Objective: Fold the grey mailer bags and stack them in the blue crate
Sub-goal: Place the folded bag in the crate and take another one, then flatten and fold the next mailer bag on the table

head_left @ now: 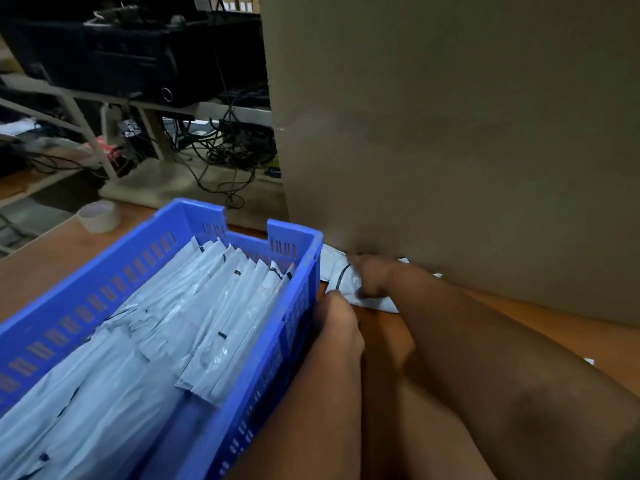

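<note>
Cluttered workroom behind, with a big cardboard box (467, 133) standing on the brown wooden table (540, 327) and filling the upper right, dark shelving with black equipment (114, 53) and tangled cables (225, 150) sitting at upper left. Blue crate (104, 282) lying on the table at lower left, running diagonally, its slotted walls showing; folded grey mailer bags (166, 327) are standing packed in rows inside it, filling most of the crate. Both bare forearms are reaching in from lower right. Left hand (337, 327) is resting just beside the crate's right wall, fingers curled down toward the near edge of a loose grey mailer bag (343, 275); whether it is pinching that bag or just touching it, cannot tell. Right hand (372, 277) is lying on top of the same loose bag, blurred, fingers curling onto the plastic and seeming to grip it. That loose bag is lying flat on the table in the gap between the crate's far right corner and the foot of the cardboard box. Tape roll (98, 216) sitting on the table beyond the crate's left side, apart from it
</note>
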Motion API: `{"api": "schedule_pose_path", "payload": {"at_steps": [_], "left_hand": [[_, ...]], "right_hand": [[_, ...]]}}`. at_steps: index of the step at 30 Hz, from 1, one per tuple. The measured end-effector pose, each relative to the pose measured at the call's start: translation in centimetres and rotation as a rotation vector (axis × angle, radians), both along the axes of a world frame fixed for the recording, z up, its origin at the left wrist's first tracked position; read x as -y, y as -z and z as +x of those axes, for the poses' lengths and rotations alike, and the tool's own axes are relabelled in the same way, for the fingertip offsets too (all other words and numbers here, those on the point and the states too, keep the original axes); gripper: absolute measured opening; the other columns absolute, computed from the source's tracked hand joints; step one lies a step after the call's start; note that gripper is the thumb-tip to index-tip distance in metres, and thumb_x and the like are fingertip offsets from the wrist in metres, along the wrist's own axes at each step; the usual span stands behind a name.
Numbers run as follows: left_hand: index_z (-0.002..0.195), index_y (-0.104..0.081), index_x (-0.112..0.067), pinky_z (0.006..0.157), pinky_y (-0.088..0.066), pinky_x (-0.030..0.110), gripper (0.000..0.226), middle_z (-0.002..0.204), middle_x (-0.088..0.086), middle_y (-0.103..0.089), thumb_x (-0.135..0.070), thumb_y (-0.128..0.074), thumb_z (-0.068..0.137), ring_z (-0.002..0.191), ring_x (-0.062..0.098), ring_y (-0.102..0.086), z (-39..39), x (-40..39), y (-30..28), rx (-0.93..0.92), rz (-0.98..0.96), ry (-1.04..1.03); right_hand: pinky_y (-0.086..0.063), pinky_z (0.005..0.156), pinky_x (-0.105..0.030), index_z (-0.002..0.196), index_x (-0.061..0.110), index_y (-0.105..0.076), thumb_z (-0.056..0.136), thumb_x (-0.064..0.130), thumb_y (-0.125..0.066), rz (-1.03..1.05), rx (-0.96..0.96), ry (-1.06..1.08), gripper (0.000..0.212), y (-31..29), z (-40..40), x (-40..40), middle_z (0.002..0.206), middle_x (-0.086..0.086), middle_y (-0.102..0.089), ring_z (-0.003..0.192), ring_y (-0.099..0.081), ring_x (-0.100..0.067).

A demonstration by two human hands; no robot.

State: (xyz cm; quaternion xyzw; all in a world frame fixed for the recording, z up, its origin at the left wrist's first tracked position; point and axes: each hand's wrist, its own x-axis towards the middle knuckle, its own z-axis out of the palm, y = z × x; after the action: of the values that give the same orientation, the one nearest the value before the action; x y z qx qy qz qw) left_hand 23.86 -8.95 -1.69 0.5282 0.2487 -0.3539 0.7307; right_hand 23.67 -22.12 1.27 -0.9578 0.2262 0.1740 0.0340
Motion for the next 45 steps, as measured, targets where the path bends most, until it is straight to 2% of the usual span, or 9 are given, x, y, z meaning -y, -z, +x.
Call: {"api": "schedule_pose_path", "payload": {"at_steps": [5,9,13,19,28,32,39,42,45], "left_hand": [[0.107,-0.073,-0.015,0.085,-0.064,0.041,0.032,0.094,0.006,-0.078,-0.029,-0.065,0.079,0.089,0.026,-0.076,-1.5,-1.0,0.9,0.102,-0.067,0.108],[0.124,-0.063,-0.005,0.090,-0.057,0.043,0.029,0.121,0.015,-0.069,-0.012,-0.048,0.101,0.112,0.033,-0.069,-3.3,-1.6,0.8,0.074,-0.061,0.233],[0.101,-0.060,-0.009,0.068,-0.055,0.037,0.011,0.101,0.018,-0.068,-0.009,-0.049,0.104,0.082,0.031,-0.070,-6.5,-3.1,1.2,0.170,0.084,0.374],[0.098,-0.059,-0.011,0.057,-0.051,0.031,0.006,0.086,0.014,-0.068,-0.010,-0.056,0.102,0.067,0.024,-0.066,-10.1,-5.6,-0.6,0.330,0.137,0.454],[0.117,-0.059,-0.012,0.069,-0.062,0.042,0.019,0.104,0.023,-0.075,-0.026,-0.050,0.108,0.093,0.038,-0.076,-13.4,-11.0,-7.7,0.441,-0.029,0.421],[0.088,-0.073,-0.010,0.072,-0.059,0.044,0.043,0.079,0.019,-0.075,-0.023,-0.037,0.107,0.072,0.037,-0.072,-17.7,-16.9,-9.1,0.303,-0.176,0.409],[0.135,-0.069,0.001,0.112,-0.045,0.054,0.079,0.138,0.026,-0.066,-0.066,-0.042,0.103,0.117,0.041,-0.070,-23.8,-24.5,-3.8,-0.017,-0.317,0.518],[0.117,-0.079,0.000,0.104,-0.051,0.052,0.059,0.126,0.027,-0.071,-0.052,-0.055,0.103,0.107,0.040,-0.074,-26.7,-24.9,-2.6,0.046,-0.241,0.681],[0.111,-0.080,-0.011,0.103,-0.051,0.058,0.026,0.121,0.022,-0.075,-0.023,-0.076,0.089,0.104,0.036,-0.073,-28.3,-24.9,-1.3,0.342,-0.095,1.039]], "right_hand": [[-0.046,0.112,-0.040,0.156,0.026,-0.044,0.089,0.043,-0.074,-0.017,-0.031,-0.046,0.075,1.3,-1.0,0.7,0.156,-0.006,-0.045,0.136,-0.052,-0.033],[-0.049,0.106,-0.036,0.155,0.022,-0.044,0.087,0.033,-0.081,-0.004,-0.082,-0.049,0.078,0.6,-4.4,0.6,0.152,-0.006,-0.046,0.134,-0.054,-0.029],[-0.049,0.087,-0.029,0.144,0.026,-0.052,0.078,0.031,-0.088,0.000,-0.142,-0.051,0.076,0.2,-9.1,0.6,0.135,-0.002,-0.062,0.118,-0.063,-0.023],[-0.044,0.083,-0.030,0.127,0.022,-0.066,0.093,0.020,-0.069,-0.014,0.171,-0.078,0.034,-2.7,-15.4,-0.3,0.132,0.000,-0.062,0.117,-0.062,-0.025],[-0.048,0.071,-0.041,0.096,0.028,-0.058,0.089,0.037,-0.058,-0.163,0.629,-0.217,0.011,-13.1,-22.5,-9.9,0.100,0.003,-0.066,0.090,-0.064,-0.028],[-0.044,0.069,-0.043,0.096,0.026,-0.063,0.087,0.026,-0.062,-0.176,0.766,-0.386,0.010,-11.1,-28.7,-17.8,0.091,0.002,-0.061,0.081,-0.056,-0.026],[-0.045,0.079,-0.044,0.113,0.035,-0.055,0.097,0.029,-0.053,0.022,0.636,-0.270,0.017,-1.7,-38.9,-26.1,0.104,0.008,-0.057,0.093,-0.054,-0.021],[-0.042,0.073,-0.043,0.106,0.033,-0.052,0.092,0.025,-0.050,0.094,0.535,-0.249,0.017,0.9,-42.9,-27.7,0.101,0.006,-0.055,0.088,-0.052,-0.021],[-0.047,0.072,-0.043,0.118,0.030,-0.051,0.092,0.026,-0.047,0.107,0.505,-0.140,0.027,2.3,-46.1,-28.9,0.105,0.004,-0.058,0.090,-0.054,-0.021]]}}
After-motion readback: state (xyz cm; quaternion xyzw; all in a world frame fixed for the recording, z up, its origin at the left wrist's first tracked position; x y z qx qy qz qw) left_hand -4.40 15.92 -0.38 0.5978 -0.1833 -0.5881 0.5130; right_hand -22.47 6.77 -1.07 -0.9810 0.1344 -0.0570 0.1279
